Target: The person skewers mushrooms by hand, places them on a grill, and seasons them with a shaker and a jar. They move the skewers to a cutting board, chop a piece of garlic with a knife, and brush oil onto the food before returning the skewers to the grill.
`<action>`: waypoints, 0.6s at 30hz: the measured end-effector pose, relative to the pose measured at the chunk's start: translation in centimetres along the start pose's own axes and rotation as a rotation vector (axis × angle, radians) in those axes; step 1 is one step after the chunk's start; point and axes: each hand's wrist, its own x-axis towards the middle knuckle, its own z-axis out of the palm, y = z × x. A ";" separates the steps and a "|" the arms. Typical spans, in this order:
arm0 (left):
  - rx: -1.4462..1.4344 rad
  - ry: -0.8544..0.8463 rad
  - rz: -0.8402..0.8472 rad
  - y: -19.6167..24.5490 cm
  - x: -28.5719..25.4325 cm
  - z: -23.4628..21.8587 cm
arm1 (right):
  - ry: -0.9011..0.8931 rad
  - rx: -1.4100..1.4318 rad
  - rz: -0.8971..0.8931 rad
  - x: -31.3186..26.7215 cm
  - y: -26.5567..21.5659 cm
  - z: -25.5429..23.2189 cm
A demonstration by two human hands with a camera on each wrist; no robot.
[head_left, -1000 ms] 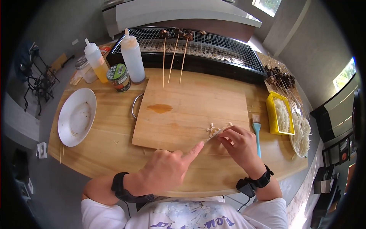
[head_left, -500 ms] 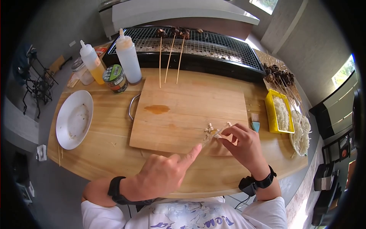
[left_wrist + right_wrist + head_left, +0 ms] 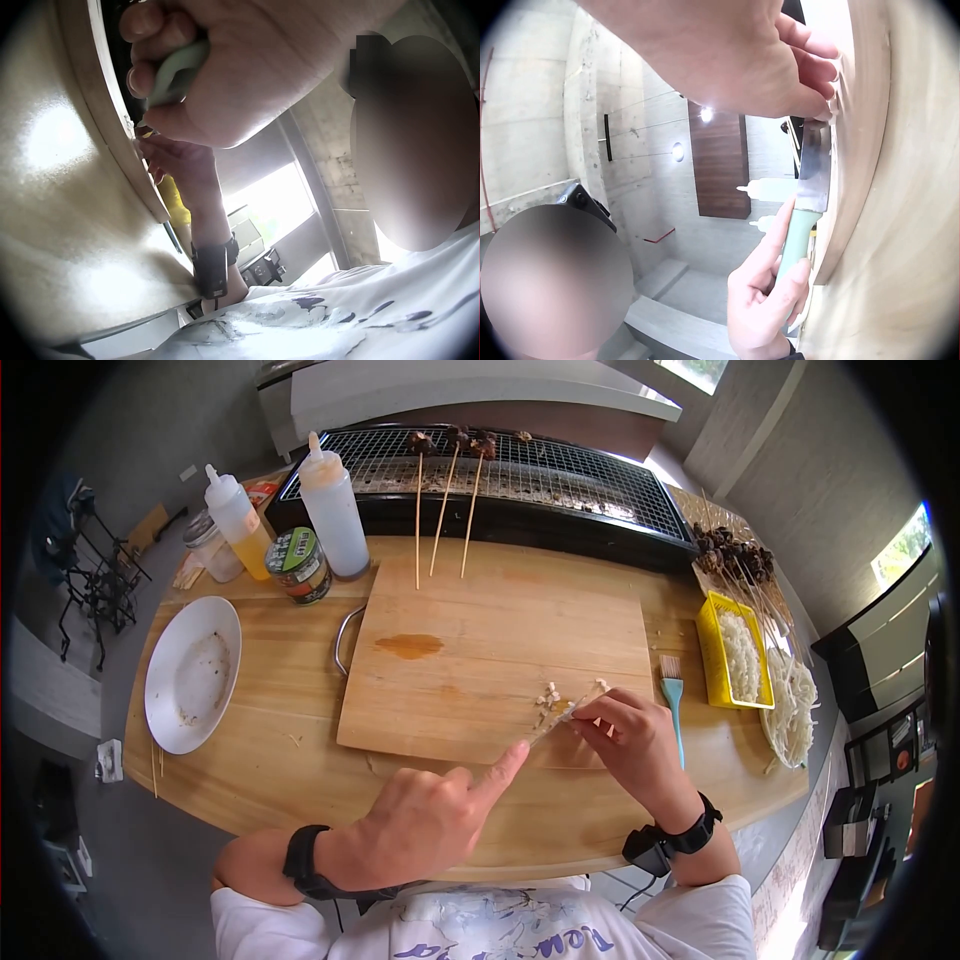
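On the right of the bench [image 3: 280,780] a yellow tray [image 3: 712,650] holds a heap of white strands, and just beyond it a plate [image 3: 775,735] carries more of the same. At the left, a white plate [image 3: 165,705] bears only smears. Behind it stand two squeeze bottles, one with pale sauce [image 3: 330,510] and one with yellow liquid [image 3: 238,525], beside a green-lidded jar [image 3: 296,563]. Skewers of dark meat lie on the grill [image 3: 580,490], three with sticks reaching over the cutting board [image 3: 480,650], and more are piled at the far right.

The left hand [image 3: 425,820] clenches the pale green handle of a knife [image 3: 810,195], forefinger stretched along its spine; the blade rests on the board's near right corner. The right hand [image 3: 630,745] pinches a small white piece [image 3: 590,700] against the board, right at the blade, with chopped bits [image 3: 548,698] just beside it.

Since half a second ago, the right hand's fingers have dropped lower onto the piece and the blue basting brush [image 3: 673,695] shows more fully; the knife has hardly shifted.

What the white piece is cannot be made out. In the head view the left hand hides the knife handle, and the outer plate is cut off by the lens edge.
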 end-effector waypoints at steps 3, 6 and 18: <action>-0.003 -0.002 -0.003 -0.1 0.3 0.2 | 0.014 0.013 -0.021 0.0 -0.1 0.1; -0.016 0.036 0.009 -0.5 0.4 0.5 | 0.031 -0.004 -0.033 0.1 -0.4 0.0; -0.016 0.052 0.020 -0.1 0.1 0.2 | 0.023 -0.020 -0.003 -0.1 -0.3 0.0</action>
